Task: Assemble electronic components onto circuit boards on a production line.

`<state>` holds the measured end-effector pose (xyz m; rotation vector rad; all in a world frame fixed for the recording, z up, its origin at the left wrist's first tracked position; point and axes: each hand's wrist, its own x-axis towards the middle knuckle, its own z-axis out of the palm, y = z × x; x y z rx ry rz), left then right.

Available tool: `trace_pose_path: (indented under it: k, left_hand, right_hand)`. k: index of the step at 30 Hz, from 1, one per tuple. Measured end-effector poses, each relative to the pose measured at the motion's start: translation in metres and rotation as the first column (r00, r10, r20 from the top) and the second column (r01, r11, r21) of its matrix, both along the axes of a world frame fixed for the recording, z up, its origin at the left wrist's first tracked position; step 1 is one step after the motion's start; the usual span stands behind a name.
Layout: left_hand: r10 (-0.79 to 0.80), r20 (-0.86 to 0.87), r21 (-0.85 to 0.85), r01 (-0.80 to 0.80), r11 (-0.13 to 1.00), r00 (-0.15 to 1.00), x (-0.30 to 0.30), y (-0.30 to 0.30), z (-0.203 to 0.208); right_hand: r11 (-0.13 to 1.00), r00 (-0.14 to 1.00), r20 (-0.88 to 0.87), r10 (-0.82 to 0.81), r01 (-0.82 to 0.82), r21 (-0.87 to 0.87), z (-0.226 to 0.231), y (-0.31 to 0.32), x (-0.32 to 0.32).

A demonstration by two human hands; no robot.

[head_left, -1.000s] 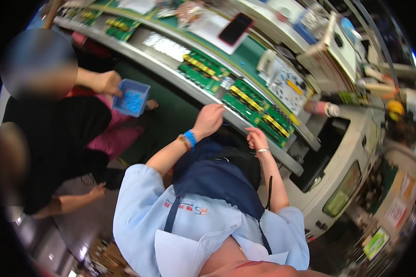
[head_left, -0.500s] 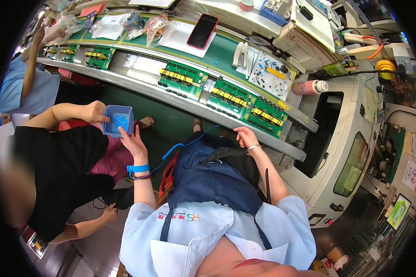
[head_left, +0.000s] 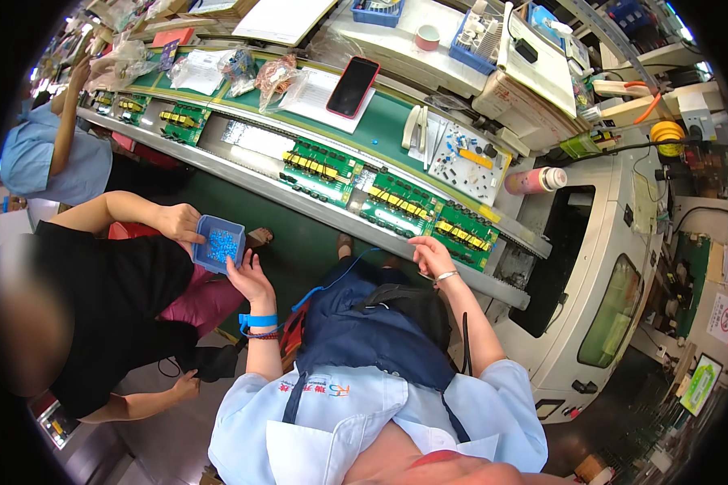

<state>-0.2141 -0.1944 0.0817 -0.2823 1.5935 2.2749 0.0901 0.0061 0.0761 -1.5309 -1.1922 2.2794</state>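
Observation:
A small blue plastic bin (head_left: pixel 205 252) with many small blue components (head_left: pixel 221 244) inside is at the left. My left hand (head_left: pixel 252 281), with a blue wrist strap, grips its lower right corner; my thumb lies over the edge and the other fingers are outside the wall. A co-worker's hand (head_left: pixel 179 221) holds the bin's left side. My right hand (head_left: pixel 433 257) hovers by the near rail of the conveyor (head_left: pixel 315 204), its fingers loosely bent and apart, with nothing visible in them. Green circuit boards (head_left: pixel 396 204) with yellow parts stand on the conveyor in front of me.
Beyond the conveyor lie a phone (head_left: pixel 353 86), bagged wires (head_left: pixel 276 79) and a board of loose components (head_left: pixel 461 166). A pink bottle (head_left: pixel 534 180) stands by a white machine (head_left: pixel 598 323) at the right. A blue coiled cord (head_left: pixel 319 293) runs from my left wrist across my lap.
The blue bin has moved toward me and slightly right, along with my left hand and the co-worker's hand. My left thumb is now at its corner. My right hand has barely shifted.

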Motion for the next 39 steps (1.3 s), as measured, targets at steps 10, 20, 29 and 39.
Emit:
trace_pose_path:
  k: [10,20,29,39]
  left_hand:
    - [0.074,0.118,0.103,-0.086,0.991,0.99,0.02,0.016,0.021]
    - [-0.087,0.156,0.038,0.082,0.996,0.984,0.017,0.053,0.036]
    - [-0.391,0.044,-0.118,0.393,0.912,0.919,-0.021,0.045,0.026]
    - [-0.539,0.289,-0.242,0.605,0.758,0.791,-0.05,0.027,0.009]
  right_hand:
    - [0.983,0.989,-0.02,0.147,-0.144,0.11,0.003,0.067,-0.028]
    - [0.744,0.972,0.169,0.166,-0.236,0.625,-0.022,0.237,-0.188]
    - [0.308,0.885,0.429,0.183,-0.466,0.829,-0.077,0.37,-0.362]
    - [0.251,0.439,0.691,0.575,-0.898,0.361,-0.067,0.37,-0.427]
